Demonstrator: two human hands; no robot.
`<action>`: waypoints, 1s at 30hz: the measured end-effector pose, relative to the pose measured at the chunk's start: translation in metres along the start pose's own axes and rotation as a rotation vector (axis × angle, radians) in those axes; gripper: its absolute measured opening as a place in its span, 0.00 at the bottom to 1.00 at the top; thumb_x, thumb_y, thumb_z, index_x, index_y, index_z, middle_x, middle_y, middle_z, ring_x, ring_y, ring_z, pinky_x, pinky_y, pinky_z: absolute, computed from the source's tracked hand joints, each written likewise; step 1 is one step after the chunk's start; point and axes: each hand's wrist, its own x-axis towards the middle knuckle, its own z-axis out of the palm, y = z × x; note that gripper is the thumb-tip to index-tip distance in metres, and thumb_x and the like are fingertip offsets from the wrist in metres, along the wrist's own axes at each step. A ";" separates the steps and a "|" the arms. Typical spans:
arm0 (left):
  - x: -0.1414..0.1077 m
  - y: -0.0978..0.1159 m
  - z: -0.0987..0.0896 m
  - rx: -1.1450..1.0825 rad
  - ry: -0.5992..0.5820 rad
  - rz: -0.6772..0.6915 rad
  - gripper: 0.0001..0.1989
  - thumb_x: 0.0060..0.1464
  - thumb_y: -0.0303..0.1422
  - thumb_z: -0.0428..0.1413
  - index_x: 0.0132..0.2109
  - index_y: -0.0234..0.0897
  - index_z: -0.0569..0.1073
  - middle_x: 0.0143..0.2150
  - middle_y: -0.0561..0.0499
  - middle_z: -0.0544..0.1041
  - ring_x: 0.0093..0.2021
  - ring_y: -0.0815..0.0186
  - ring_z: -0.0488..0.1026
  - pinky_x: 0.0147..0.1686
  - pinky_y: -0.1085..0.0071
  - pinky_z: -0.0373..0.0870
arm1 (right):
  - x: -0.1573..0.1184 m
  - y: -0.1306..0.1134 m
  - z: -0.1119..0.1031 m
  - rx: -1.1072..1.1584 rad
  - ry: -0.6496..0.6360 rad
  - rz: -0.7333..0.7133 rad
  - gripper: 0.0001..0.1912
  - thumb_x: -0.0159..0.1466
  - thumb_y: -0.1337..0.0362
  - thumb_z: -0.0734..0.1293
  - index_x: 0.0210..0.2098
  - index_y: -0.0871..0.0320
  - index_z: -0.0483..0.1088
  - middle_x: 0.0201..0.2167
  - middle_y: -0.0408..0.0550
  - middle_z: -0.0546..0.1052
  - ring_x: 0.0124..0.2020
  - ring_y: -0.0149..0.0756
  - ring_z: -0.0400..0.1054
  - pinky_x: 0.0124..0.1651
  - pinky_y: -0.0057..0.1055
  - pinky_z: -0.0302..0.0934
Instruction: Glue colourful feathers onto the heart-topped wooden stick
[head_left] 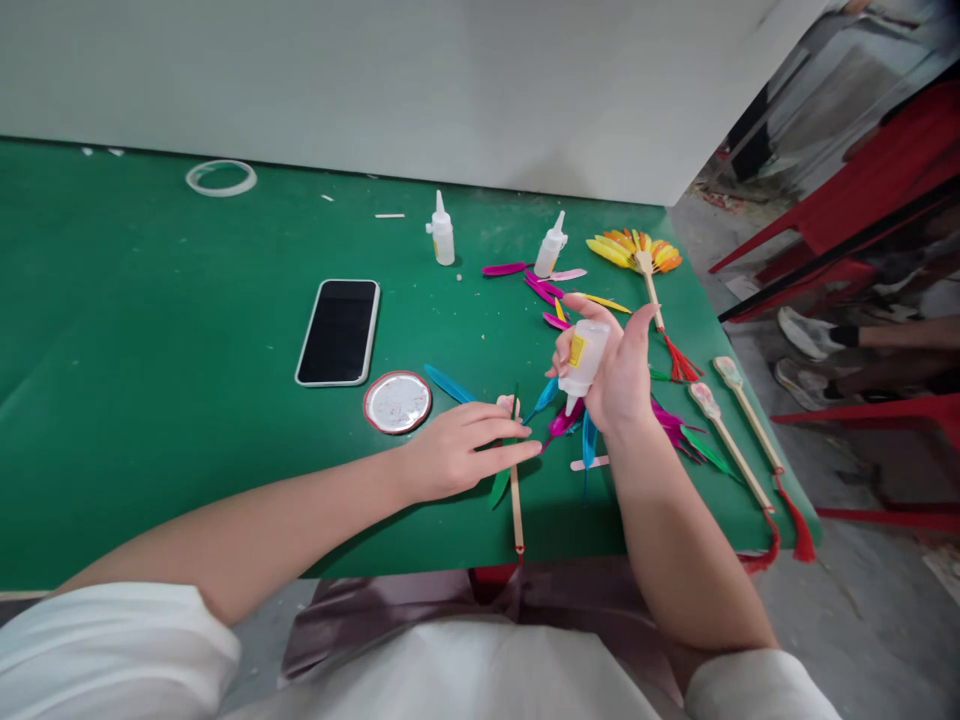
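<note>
My left hand (457, 450) lies palm down over the head of a wooden fan handle (517, 510), fingers stretched and apart, with a green feather (500, 486) under them. In my right hand (619, 375) is a white glue bottle (587, 355) with a yellow label, its nozzle pointing down above a magenta feather (564, 420). Blue feathers (448, 383) lie near both hands. A pale stick (589, 464) rests beside my right wrist.
Two glue bottles (443, 235) (551, 250) stand farther back. A phone (338, 332), a round lid (397, 402) and a tape ring (221, 179) are left. A yellow feather fan (637, 255) and two tasselled handles (731, 447) (752, 415) lie right. A person's legs (892, 340) show beyond.
</note>
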 end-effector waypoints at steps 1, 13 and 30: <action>0.000 0.000 0.000 0.000 -0.001 -0.001 0.14 0.57 0.23 0.47 0.48 0.35 0.71 0.43 0.46 0.75 0.46 0.65 0.69 0.46 0.66 0.70 | 0.000 0.001 0.001 0.006 -0.015 0.002 0.38 0.54 0.32 0.46 0.44 0.53 0.65 0.15 0.38 0.64 0.15 0.27 0.60 0.19 0.25 0.59; 0.001 0.000 -0.001 0.003 0.009 -0.002 0.14 0.57 0.22 0.46 0.48 0.35 0.71 0.42 0.46 0.75 0.46 0.64 0.69 0.46 0.65 0.71 | 0.001 0.006 0.003 0.005 -0.066 0.006 0.42 0.51 0.31 0.47 0.44 0.56 0.67 0.15 0.37 0.64 0.15 0.27 0.61 0.19 0.24 0.58; 0.002 0.000 -0.001 0.003 0.007 -0.028 0.15 0.58 0.22 0.45 0.47 0.36 0.71 0.42 0.46 0.76 0.46 0.66 0.70 0.47 0.67 0.70 | 0.000 0.007 0.005 -0.014 -0.065 0.007 0.38 0.53 0.32 0.49 0.40 0.56 0.67 0.15 0.38 0.65 0.14 0.25 0.58 0.23 0.27 0.63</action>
